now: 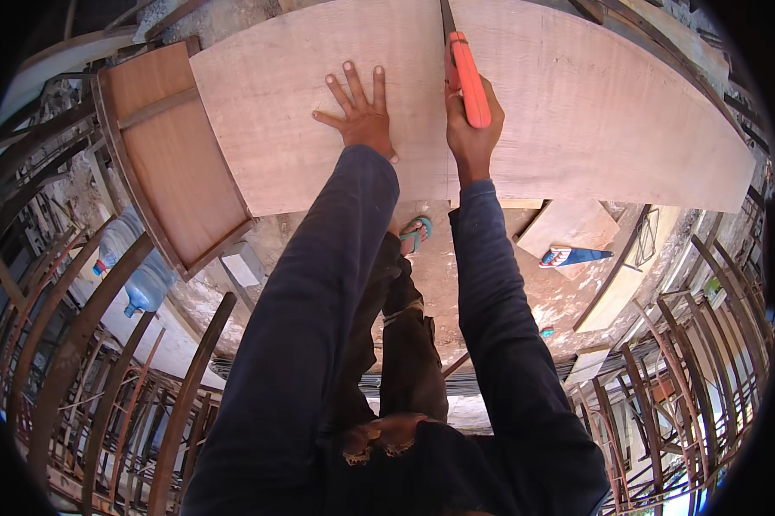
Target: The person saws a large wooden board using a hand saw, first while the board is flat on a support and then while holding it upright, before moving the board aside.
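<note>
A large pale plywood sheet (568, 129) spans the view in front of me. My left hand (363, 116) lies flat on it with the fingers spread. In my right hand (473, 133) is a handsaw (468, 79), my fingers wrapped round its orange handle. The dark blade points away from me, up to the top edge of the view, along a thin line that runs down the sheet to its near edge. How deep the blade sits in the wood I cannot tell.
A framed brown wooden panel (168, 155) adjoins the sheet on the left. Large blue water bottles (147, 284) lie beyond it. On the floor at right, a second saw (575, 256) with a blue blade cover rests on a board offcut (577, 225). Curved wooden pieces (86, 344) stand along both sides.
</note>
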The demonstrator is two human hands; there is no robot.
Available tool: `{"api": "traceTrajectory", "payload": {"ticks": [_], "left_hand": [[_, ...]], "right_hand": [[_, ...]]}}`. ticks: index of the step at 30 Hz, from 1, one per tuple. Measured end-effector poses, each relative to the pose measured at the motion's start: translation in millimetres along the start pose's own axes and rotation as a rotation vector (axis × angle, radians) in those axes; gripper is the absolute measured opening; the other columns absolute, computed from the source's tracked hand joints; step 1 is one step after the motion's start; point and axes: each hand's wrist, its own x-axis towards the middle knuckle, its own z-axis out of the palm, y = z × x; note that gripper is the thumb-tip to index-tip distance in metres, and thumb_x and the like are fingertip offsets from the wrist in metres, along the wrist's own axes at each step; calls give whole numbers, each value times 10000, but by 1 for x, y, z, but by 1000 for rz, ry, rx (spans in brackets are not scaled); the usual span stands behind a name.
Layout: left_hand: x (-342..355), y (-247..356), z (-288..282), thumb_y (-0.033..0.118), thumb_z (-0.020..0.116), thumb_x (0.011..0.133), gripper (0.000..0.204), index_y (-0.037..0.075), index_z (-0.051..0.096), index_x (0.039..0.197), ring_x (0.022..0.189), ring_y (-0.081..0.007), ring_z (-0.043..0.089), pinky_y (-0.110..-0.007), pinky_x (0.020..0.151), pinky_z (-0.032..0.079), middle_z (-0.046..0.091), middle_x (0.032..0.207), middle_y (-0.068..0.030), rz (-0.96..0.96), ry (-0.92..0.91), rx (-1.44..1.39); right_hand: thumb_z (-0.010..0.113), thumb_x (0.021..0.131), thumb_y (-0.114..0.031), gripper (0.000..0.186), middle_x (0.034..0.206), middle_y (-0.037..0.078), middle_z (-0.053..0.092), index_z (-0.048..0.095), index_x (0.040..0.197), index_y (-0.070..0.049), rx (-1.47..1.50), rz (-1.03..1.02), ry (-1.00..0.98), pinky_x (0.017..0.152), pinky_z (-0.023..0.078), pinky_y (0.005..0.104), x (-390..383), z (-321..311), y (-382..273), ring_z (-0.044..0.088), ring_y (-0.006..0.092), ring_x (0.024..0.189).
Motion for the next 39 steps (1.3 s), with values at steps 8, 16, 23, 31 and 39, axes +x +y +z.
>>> {"api": "traceTrajectory", "payload": {"ticks": [8,16,23,31,39], "left_hand": [[0,-18,-6,480,979,499,1615,143,-144,1609,1444,-624,-164,-881,922,260,-215,1606,-342,-70,-55,61],[0,-3,0,445,988,496,1619,143,-149,1608,1445,-624,-166,-890,916,244,-224,1601,-347,-12,25,2],[0,-19,1,442,990,496,1626,141,-161,1604,1438,-632,-173,-894,919,230,-238,1595,-350,-40,-15,8],[-4,-3,-2,454,986,500,1625,140,-166,1602,1441,-624,-179,-890,927,233,-246,1591,-351,-9,30,-4],[-4,-13,-4,434,987,515,1610,147,-162,1605,1439,-619,-193,-887,935,236,-258,1590,-344,-45,-44,12]], "right_hand": [[591,986,-194,455,1269,220,661,549,1357,67,-47,283,-113,1060,458,397,-224,-104,-38,634,279,1218],[605,862,17,395,1078,143,691,613,1256,30,35,75,-7,892,499,309,-13,-1,-14,649,209,955],[621,978,-193,414,1230,185,681,596,1324,34,-97,235,-114,1041,462,379,-207,-96,-40,637,276,1202],[621,882,-23,329,993,120,692,630,1208,12,10,39,4,821,505,306,-17,-7,-3,625,180,850],[571,843,-4,507,1247,194,681,588,1350,1,-177,256,-107,930,539,381,-218,-102,-50,694,304,1119]]}}
